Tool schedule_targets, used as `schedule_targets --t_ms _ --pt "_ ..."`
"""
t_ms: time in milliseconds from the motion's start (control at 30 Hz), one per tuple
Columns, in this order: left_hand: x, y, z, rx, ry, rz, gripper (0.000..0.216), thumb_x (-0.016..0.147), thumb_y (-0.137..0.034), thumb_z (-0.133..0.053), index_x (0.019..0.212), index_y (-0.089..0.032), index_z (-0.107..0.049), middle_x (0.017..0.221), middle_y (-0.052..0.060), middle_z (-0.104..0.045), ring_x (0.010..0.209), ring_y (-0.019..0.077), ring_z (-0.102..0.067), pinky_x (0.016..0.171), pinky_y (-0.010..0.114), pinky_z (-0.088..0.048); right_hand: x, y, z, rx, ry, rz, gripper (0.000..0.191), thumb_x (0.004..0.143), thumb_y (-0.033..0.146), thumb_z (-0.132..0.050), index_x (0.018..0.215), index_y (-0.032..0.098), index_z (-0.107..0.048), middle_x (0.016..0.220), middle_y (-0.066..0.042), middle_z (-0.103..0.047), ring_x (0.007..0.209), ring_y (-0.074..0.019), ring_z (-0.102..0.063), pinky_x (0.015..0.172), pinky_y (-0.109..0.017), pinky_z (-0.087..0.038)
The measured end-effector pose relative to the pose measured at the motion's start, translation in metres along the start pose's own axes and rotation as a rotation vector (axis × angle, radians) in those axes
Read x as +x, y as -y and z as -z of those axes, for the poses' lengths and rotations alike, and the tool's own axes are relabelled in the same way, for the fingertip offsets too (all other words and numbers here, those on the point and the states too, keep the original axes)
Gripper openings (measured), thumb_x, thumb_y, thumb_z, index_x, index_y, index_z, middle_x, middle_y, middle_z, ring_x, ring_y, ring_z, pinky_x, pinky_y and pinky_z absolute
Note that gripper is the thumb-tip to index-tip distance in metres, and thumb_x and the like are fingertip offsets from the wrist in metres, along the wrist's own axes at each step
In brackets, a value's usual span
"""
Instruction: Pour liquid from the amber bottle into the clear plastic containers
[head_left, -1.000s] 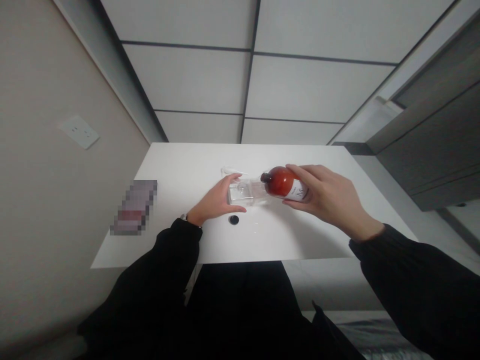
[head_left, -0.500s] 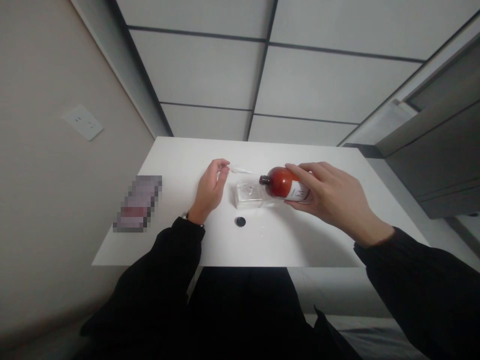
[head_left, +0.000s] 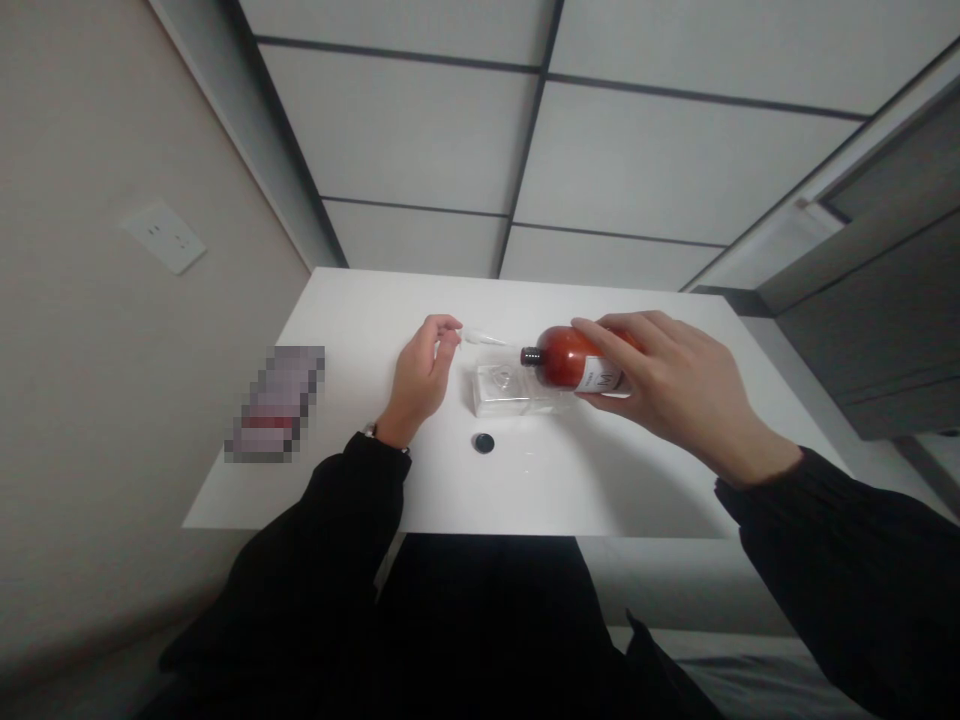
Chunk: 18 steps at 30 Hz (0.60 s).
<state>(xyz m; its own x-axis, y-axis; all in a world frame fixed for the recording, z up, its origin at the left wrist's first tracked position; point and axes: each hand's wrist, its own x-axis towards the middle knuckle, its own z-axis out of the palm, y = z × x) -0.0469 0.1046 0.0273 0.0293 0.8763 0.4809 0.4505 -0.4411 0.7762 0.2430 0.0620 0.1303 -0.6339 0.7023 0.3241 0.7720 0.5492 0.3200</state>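
My right hand (head_left: pixel 667 390) grips an amber bottle with a white label (head_left: pixel 574 362), tipped on its side with its open black neck pointing left over a small clear container (head_left: pixel 504 391) on the white table (head_left: pixel 360 340). My left hand (head_left: pixel 422 378) rests just left of the container, its fingertips pinched at the end of a small clear plastic piece (head_left: pixel 481 337) that lies on the table behind the container. A black cap (head_left: pixel 483 442) lies on the table in front of the container.
A blurred flat object (head_left: pixel 274 403) lies near the table's left edge, by the beige wall with a socket plate (head_left: pixel 163 236). Grey cabinets (head_left: pixel 877 270) stand at the right. A few drops (head_left: pixel 525 460) glint on the table near the cap.
My left hand has let go of the clear container and moved back to the plastic piece behind it. The bottle has risen slightly and stays tipped over the container.
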Motion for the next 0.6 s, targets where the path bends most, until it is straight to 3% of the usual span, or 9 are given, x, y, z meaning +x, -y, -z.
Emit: schedule_targets --t_ms 600 --pt "0.000 -0.002 0.001 0.008 0.006 0.010 0.029 0.108 -0.044 -0.037 0.109 -0.025 -0.059 0.098 0.004 -0.071 0.092 0.0205 -0.066 0.086 0.038 -0.050 0.010 -0.010 -0.013 0.069 -0.025 0.066 0.059 0.093 0.029 -0.069 0.148 0.019 -0.050 0.134 -0.018 -0.067 0.117 -0.0374 -0.063 0.086 -0.046 -0.051"
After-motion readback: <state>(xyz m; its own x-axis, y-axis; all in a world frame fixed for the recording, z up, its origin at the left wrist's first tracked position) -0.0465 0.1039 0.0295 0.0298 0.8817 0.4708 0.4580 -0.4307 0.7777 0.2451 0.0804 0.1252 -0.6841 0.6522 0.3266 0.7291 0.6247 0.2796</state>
